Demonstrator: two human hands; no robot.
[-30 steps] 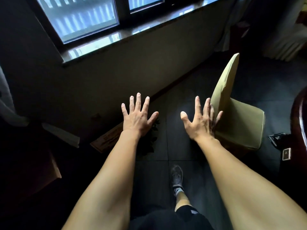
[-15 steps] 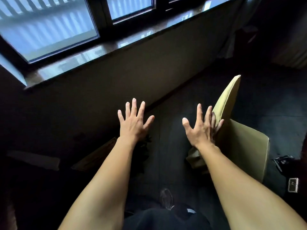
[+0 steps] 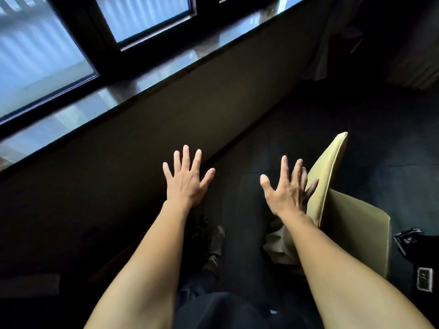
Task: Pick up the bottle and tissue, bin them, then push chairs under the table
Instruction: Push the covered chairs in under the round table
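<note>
A chair with a yellow-green cover (image 3: pixel 356 229) stands on the dark floor at the right, its backrest edge pointing up and away. My right hand (image 3: pixel 287 188) is spread, palm down, right beside the backrest's left side; its outer fingers overlap the cover's edge, and I cannot tell whether they touch it. My left hand (image 3: pixel 186 180) is also spread and empty, held over the floor near the wall. No bottle, tissue or bin shows. The table is out of view.
A wall with a window sill (image 3: pixel 133 91) runs diagonally along the left. A black bag (image 3: pixel 413 241) and a small white-framed object (image 3: pixel 424 280) lie on the floor at the right edge. My shoe (image 3: pixel 215 243) is below the hands. Curtains (image 3: pixel 325 55) hang at the far right.
The view has moved forward and up toward the window; the chair now sits lower and nearer in the frame. Both hands stay spread in the same pose.
</note>
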